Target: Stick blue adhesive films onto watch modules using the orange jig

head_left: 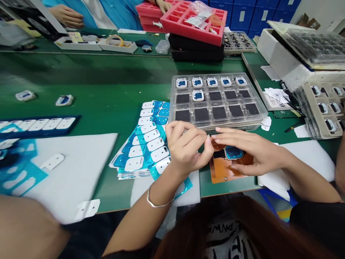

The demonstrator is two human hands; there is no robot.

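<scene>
A watch body with a blue-covered face point(233, 153) lies on an orange pad point(223, 172) near the front edge of the green table. My right hand point(250, 151) arches over the pad from the right, fingers stretched and thumb apart, beside the watch body. Up and left of it, my left hand point(187, 145) is raised with fingers curled and the thumb near the index finger; whatever it may pinch is too small to make out. The two hands nearly meet at the fingertips. Left of them is a fanned stack of blue and white sticker sheets point(155, 145).
Behind my hands stands a clear compartment tray point(218, 122) holding several watch parts. Pink trays point(194, 21) rest on black boxes at the back. More parts trays point(318, 108) stand at right. People's arms show at far left, far right and across the table.
</scene>
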